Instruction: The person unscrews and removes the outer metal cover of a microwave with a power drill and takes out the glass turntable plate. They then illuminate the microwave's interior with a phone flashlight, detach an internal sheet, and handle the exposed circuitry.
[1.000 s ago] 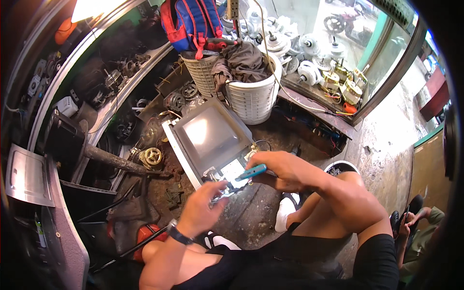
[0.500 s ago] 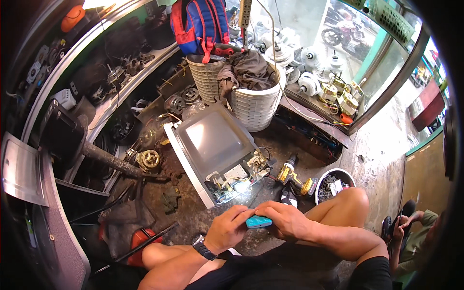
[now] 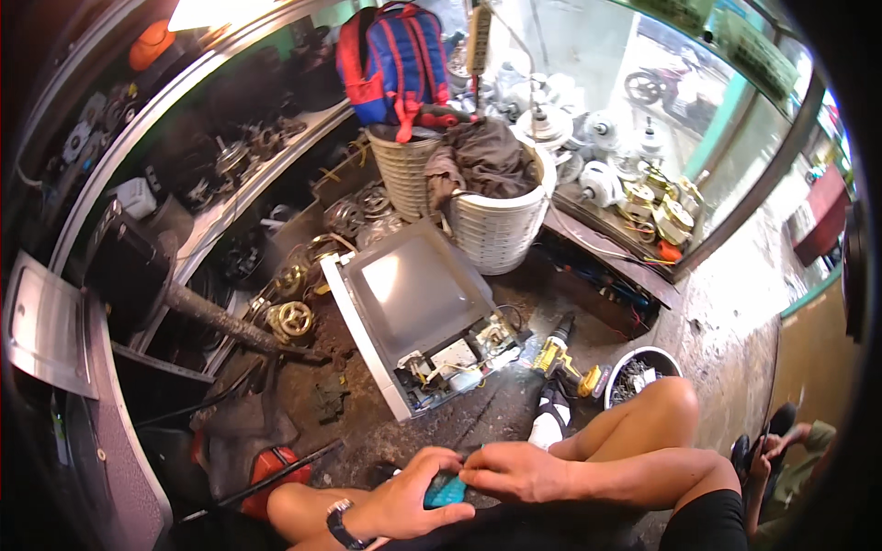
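Observation:
In front of my lap, a small teal keypad phone (image 3: 446,493) sits between my two hands, blurred and partly covered by fingers. My left hand (image 3: 400,499) cradles it, with the thumb stretched out below and the fingers curled over the far side. The fingers of my right hand (image 3: 519,473) are bent together against the phone's right upper edge. Beyond them on the floor lies an opened flat appliance (image 3: 418,289) with a dark glossy panel. Its wiring and inner parts (image 3: 455,354) are exposed at the near end.
A yellow-black cordless drill (image 3: 559,358) lies right of the appliance, beside a bucket of small metal parts (image 3: 675,356). White baskets (image 3: 501,234) stand behind, one topped by a backpack (image 3: 395,69). Left is a shelf (image 3: 266,151) of parts. Another person (image 3: 795,468) sits far right.
Both hands have come down closer to my lap with the phone, which is now tilted and more covered. The bright light spot on the appliance's exposed parts has faded.

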A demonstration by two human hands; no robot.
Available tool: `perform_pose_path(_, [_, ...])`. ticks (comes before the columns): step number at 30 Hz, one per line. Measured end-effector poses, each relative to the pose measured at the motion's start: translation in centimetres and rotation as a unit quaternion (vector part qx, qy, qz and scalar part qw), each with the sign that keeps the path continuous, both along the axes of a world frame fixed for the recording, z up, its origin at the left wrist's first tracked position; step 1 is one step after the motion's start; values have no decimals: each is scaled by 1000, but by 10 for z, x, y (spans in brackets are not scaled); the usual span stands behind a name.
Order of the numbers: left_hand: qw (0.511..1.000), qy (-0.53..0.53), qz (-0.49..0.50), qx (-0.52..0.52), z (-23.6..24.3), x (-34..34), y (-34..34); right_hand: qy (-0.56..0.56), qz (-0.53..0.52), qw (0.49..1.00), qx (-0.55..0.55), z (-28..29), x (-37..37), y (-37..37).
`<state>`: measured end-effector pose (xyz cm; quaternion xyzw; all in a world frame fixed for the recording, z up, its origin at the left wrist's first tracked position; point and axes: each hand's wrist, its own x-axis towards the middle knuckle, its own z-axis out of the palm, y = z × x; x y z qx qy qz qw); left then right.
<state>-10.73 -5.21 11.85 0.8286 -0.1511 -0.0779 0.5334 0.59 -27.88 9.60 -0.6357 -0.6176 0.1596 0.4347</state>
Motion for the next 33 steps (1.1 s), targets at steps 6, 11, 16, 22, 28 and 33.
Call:
perform_pose_path(6, [838,352,244,-339,-42,-78,-65,9,114,989,-92,-18,-11,-6])
perform_pose_path(11, [705,334,327,-533,-59,-95,-70,-70,152,968,-188,-19,39,-2])
perform_pose_path(16, [675,332,314,-579,-24,-101,-41,192,-444,873,67,86,132,-85])
perform_pose_path(22, [785,497,-154,-336,57,39,47,333,-456,777,-279,-14,122,-177])
perform_pose_path(28, [613,600,185,-480,-49,0,5,151,-554,725,-381,40,72,27])
perform_pose_path(33, [684,532,308,-393,-88,0,-7,98,-532,728,-422,72,102,62])
